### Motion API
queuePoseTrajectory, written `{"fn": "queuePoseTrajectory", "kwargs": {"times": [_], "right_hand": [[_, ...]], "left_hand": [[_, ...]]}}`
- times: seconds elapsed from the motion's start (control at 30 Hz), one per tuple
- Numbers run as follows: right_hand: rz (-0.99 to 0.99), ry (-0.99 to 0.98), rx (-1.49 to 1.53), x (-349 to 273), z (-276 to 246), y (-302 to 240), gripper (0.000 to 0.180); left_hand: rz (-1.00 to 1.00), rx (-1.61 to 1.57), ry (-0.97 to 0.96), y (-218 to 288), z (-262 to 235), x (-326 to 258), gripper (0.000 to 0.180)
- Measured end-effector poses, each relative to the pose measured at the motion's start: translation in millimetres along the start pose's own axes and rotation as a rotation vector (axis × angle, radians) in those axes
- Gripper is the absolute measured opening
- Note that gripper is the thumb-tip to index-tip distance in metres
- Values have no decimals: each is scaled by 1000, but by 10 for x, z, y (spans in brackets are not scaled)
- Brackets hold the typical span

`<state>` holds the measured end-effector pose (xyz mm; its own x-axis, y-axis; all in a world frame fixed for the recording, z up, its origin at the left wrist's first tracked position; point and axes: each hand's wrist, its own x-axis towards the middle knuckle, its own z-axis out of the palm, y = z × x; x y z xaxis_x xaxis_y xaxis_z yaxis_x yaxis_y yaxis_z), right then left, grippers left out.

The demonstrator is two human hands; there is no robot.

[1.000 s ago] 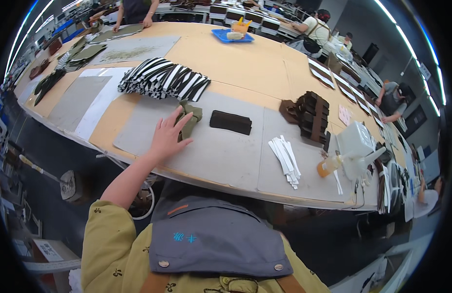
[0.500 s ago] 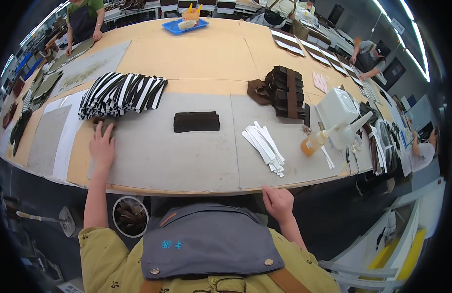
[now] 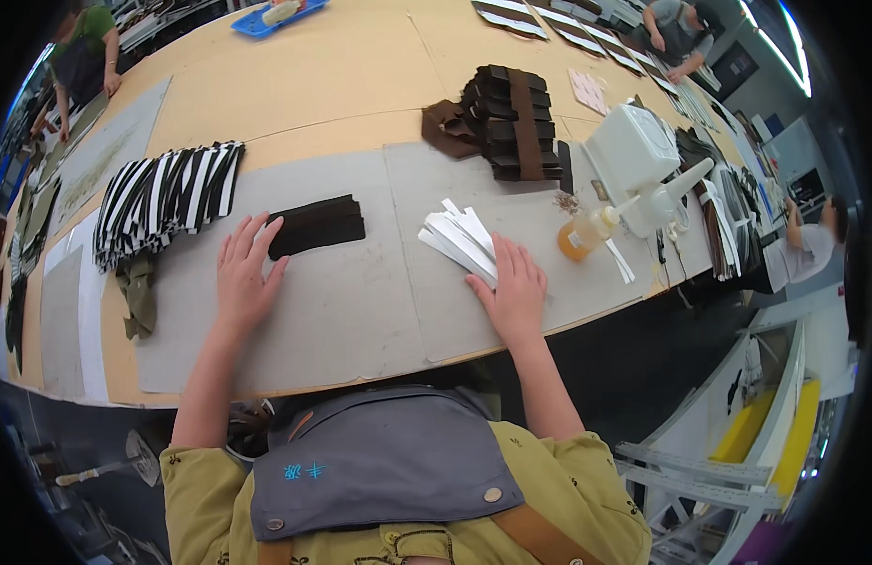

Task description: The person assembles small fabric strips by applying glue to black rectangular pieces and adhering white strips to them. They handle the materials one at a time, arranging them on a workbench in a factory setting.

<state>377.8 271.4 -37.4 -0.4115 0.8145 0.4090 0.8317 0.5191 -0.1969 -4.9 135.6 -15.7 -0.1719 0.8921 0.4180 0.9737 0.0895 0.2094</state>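
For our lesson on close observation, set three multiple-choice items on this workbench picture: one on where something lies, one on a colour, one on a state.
1. Where does the right hand rest?
A. on the stack of white strips
B. on the squeeze bottle
C. off the table

2. What colour is the liquid in the squeeze bottle?
A. blue
B. amber
C. clear

3. How is the left hand?
A. closed in a fist
B. lifted, gripping a tool
C. flat, fingers spread, beside the dark fabric stack

Answers: 1 A, the palm lies over the near end of the strips. 2 B, the bottle shows orange-yellow. 3 C, the palm lies down on the grey mat, holding nothing.
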Motion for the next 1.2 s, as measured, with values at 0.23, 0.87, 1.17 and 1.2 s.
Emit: {"fn": "queuePoseTrajectory", "kwargs": {"times": [0.23, 0.87, 1.17, 1.2], "right_hand": [[97, -54, -163, 126, 104, 331, 62], [-316, -233, 462, 1060, 384, -1309, 39], [-295, -288, 488, 1082, 633, -1292, 37], [-303, -280, 477, 1077, 633, -1283, 36]], "left_hand": [[-57, -189, -143, -115, 239, 214, 75], [-77, -261, 135, -252, 40, 2, 43], [-101, -267, 180, -231, 26, -13, 31], [-109, -261, 175, -222, 32, -13, 31]]}}
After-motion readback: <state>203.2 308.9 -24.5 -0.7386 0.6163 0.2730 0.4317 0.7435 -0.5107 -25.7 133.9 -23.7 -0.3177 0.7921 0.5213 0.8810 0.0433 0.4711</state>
